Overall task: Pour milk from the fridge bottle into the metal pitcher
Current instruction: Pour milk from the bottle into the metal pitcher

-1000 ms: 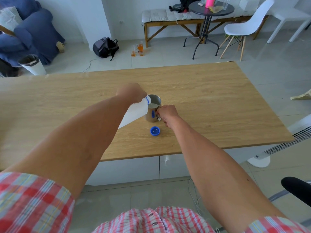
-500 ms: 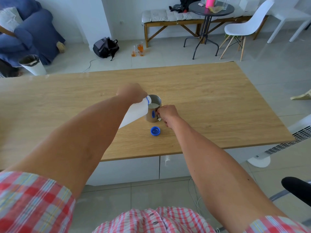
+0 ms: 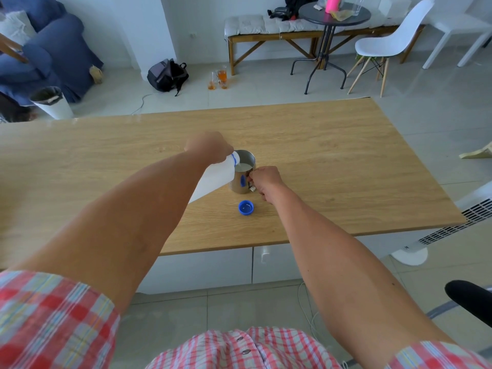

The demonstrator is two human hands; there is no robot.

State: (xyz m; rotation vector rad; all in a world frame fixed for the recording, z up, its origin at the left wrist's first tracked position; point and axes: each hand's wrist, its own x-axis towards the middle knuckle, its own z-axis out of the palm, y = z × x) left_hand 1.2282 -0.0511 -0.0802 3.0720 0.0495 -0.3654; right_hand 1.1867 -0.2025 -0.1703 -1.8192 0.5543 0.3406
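Observation:
My left hand (image 3: 209, 146) grips a white plastic milk bottle (image 3: 215, 178) that is tipped steeply, its blue-ringed neck over the rim of the metal pitcher (image 3: 242, 179). White milk fills much of the pitcher. The pitcher stands upright in the middle of the wooden table (image 3: 332, 166). My right hand (image 3: 265, 179) is closed on the pitcher's handle on its right side. The bottle's blue cap (image 3: 246, 207) lies open side up on the table just in front of the pitcher.
Beyond the table's far edge are a black backpack (image 3: 167, 75), glass jars of amber liquid (image 3: 219, 78) on the floor, a white bin (image 3: 52, 102), a round black table (image 3: 334, 14) and a white chair (image 3: 386, 43). A white heater (image 3: 452, 222) stands at the table's right.
Both hands, the bottle and the pitcher stay in place; the bottle remains tipped over the pitcher. Any rise in the milk level is too slight to tell.

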